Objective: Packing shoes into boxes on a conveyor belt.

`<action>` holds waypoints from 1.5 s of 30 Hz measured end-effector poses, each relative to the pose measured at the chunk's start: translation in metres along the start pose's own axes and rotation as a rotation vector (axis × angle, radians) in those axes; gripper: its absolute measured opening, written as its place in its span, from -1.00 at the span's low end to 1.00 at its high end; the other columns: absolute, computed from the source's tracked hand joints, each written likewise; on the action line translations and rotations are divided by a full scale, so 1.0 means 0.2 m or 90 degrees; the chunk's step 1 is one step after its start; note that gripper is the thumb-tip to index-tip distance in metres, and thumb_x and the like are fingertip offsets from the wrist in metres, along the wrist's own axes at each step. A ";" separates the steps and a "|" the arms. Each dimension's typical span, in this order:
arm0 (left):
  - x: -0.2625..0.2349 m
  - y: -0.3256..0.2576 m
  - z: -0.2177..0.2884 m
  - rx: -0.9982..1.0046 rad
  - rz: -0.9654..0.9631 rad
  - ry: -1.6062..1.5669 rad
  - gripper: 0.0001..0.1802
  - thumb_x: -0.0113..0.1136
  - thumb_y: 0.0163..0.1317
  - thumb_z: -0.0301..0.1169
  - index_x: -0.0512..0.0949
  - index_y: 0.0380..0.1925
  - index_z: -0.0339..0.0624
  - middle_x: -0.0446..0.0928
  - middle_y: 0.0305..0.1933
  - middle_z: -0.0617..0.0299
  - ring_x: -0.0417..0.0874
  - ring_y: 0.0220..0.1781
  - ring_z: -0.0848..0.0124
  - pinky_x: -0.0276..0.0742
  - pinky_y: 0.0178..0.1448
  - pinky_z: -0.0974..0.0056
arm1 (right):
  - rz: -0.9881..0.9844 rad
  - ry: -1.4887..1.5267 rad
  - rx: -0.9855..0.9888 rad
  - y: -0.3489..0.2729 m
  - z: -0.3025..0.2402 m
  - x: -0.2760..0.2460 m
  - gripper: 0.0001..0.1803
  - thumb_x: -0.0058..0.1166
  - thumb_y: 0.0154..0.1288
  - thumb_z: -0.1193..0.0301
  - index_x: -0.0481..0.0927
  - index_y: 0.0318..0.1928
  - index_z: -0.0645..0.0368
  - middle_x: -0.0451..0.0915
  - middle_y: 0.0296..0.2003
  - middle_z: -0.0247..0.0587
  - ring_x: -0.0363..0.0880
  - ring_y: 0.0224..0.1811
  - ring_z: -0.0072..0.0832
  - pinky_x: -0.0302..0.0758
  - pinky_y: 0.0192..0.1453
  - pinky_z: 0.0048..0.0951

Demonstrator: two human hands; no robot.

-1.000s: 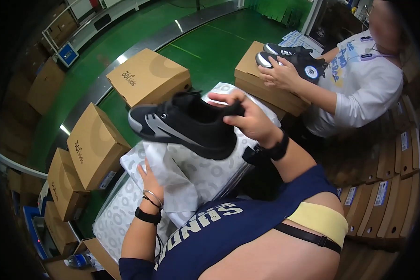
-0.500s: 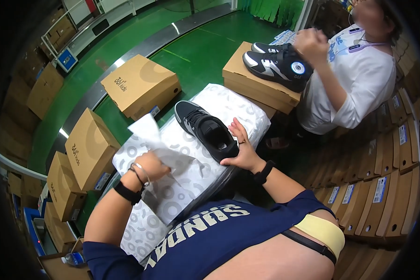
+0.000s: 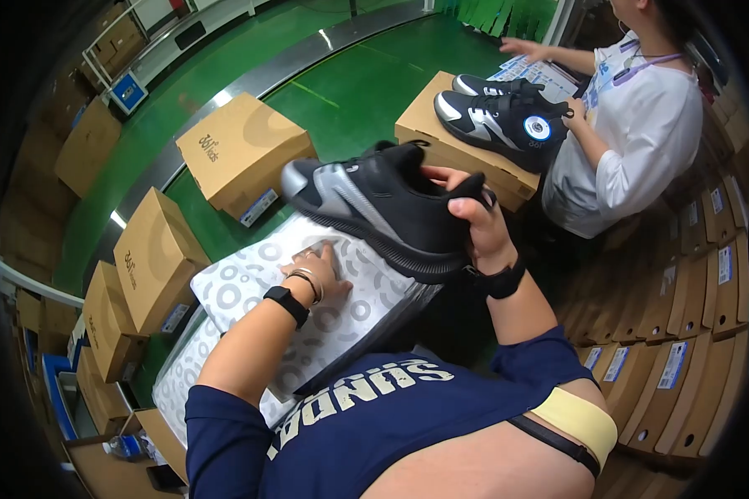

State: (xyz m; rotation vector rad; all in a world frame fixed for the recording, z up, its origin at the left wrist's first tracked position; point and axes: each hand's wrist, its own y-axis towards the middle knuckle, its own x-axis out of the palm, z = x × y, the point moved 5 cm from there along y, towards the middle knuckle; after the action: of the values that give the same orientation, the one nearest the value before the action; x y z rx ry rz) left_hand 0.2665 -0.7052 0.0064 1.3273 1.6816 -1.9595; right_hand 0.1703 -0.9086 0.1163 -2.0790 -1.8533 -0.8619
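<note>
Shoe point(image 3: 374, 208), black with grey side panels, hung above the patterned wrapping paper point(image 3: 250, 287), gripped at its heel by the right hand point(image 3: 474, 220), fingers curled tight. The left hand point(image 3: 320, 274) lay flat and spread on the paper. Brown boxes point(image 3: 241, 154) stood nearby on the green floor point(image 3: 349, 91).

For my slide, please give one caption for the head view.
Right hand lifts a black sneaker; left hand presses patterned wrapping paper.

Right hand point(image 3: 474, 220) raised, fingers curled in a grip; left hand point(image 3: 320, 279) pressed flat, palm down.
</note>
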 end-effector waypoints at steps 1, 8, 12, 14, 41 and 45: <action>0.01 -0.01 0.01 -0.028 0.012 0.034 -0.03 0.14 -0.09 0.14 -0.03 0.27 0.02 0.01 0.33 0.02 0.03 0.34 0.04 0.01 0.20 -0.30 | 0.013 0.031 0.060 0.02 0.01 0.06 -0.46 0.03 -0.05 0.45 0.34 0.03 0.35 0.50 -0.19 -0.03 0.53 -0.20 -0.43 0.47 -0.06 -0.49; 0.06 0.11 0.03 0.308 0.225 0.027 -0.28 0.07 -0.04 0.01 0.25 0.15 -0.01 0.18 0.25 0.03 0.13 0.29 0.11 -0.01 0.34 0.16 | 0.020 -0.014 0.256 0.27 0.45 0.09 -0.68 0.01 0.01 0.51 0.45 -0.16 0.36 0.52 -0.35 -0.15 0.53 -0.32 -0.45 0.50 -0.13 -0.47; 0.00 0.08 0.02 0.226 0.176 0.078 -0.18 0.13 -0.11 0.07 0.22 0.17 -0.02 0.14 0.27 0.04 0.09 0.31 0.12 -0.05 0.35 0.17 | 0.073 -0.042 0.218 0.31 0.46 0.12 -0.89 0.09 -0.04 0.49 0.49 -0.46 0.26 0.50 -0.53 -0.27 0.48 -0.52 -0.52 0.48 -0.41 -0.51; -0.05 0.00 0.03 0.153 0.155 0.074 -0.15 0.15 -0.13 0.10 0.20 0.18 -0.01 0.12 0.28 0.05 0.06 0.33 0.13 -0.06 0.35 0.16 | 0.081 -0.064 0.193 0.33 0.46 0.11 -0.89 0.09 -0.04 0.49 0.49 -0.47 0.26 0.49 -0.54 -0.27 0.47 -0.53 -0.53 0.47 -0.41 -0.51; 0.22 -0.51 -0.54 0.137 0.470 -0.174 -0.41 0.20 -0.12 -0.11 0.44 -0.05 -0.12 0.26 0.14 -0.06 0.10 0.27 -0.03 -0.10 0.27 -0.15 | 0.141 -1.326 -0.128 -0.07 0.70 -0.47 -0.71 -0.21 0.13 0.53 0.52 -0.16 0.28 0.49 -0.14 0.07 0.44 -0.05 -0.15 0.36 0.04 -0.31; 0.24 -0.51 -0.58 0.153 0.494 -0.221 -0.43 0.19 -0.10 -0.11 0.45 -0.06 -0.14 0.27 0.14 -0.04 0.11 0.27 -0.01 -0.10 0.28 -0.13 | 0.275 -1.200 0.062 -0.06 0.67 -0.35 -0.75 -0.24 0.17 0.52 0.53 -0.24 0.23 0.53 -0.21 0.00 0.45 -0.08 -0.17 0.38 -0.02 -0.30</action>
State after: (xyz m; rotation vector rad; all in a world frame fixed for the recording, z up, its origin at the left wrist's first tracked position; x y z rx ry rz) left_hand 0.2236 -0.5547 0.0471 1.3332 0.6357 -1.7797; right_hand 0.1941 -0.8927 -0.0320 -3.1095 -1.3723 1.8627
